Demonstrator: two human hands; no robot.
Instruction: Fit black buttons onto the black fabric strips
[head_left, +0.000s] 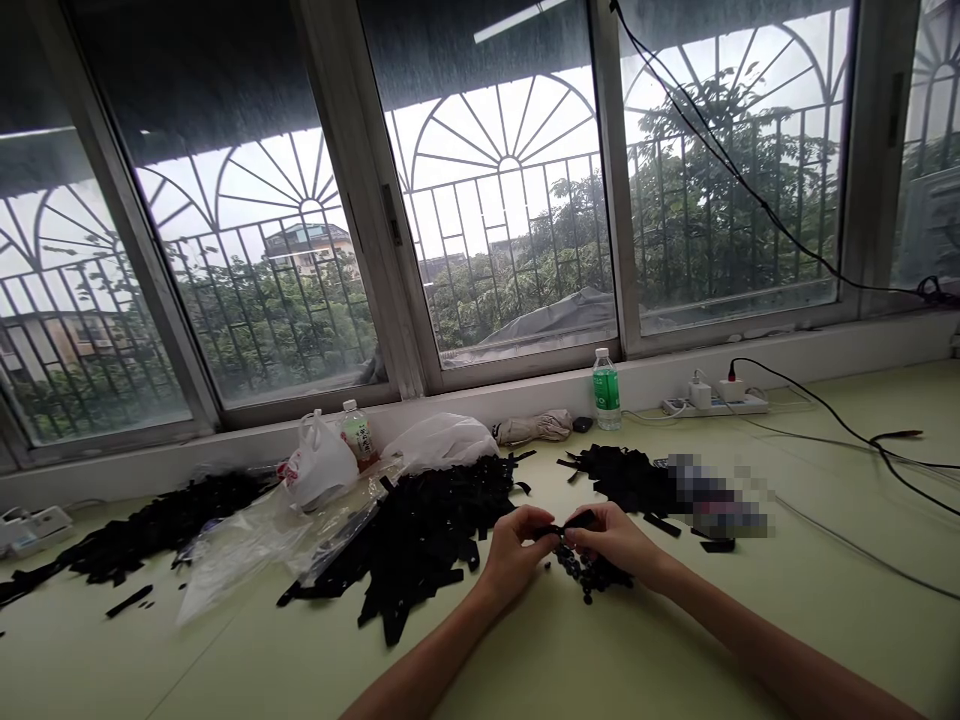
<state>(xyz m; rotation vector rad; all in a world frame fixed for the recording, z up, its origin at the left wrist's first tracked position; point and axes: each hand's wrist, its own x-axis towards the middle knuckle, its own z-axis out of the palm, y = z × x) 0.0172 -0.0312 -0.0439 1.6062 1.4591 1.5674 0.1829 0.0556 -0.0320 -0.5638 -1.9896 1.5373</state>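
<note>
My left hand (pixel 516 548) and my right hand (pixel 621 545) meet above the table, both with fingers pinched on a short black fabric strip (pixel 580 520). Part of the strip is hidden behind my fingertips. Just below them lies a small heap of round black pieces, perhaps buttons (pixel 587 575). To the left of my left hand spreads a large pile of black strips (pixel 420 530). A smaller pile of black strips (pixel 626 478) lies beyond my right hand.
Clear plastic bags (pixel 247 545) and another black pile (pixel 165 520) lie left on the pale green table (pixel 300 665). Along the windowsill stand a white bag (pixel 321 465), a tea bottle (pixel 358 435), a green-labelled bottle (pixel 606 390) and a power strip (pixel 739 402). Cables (pixel 847 400) run right.
</note>
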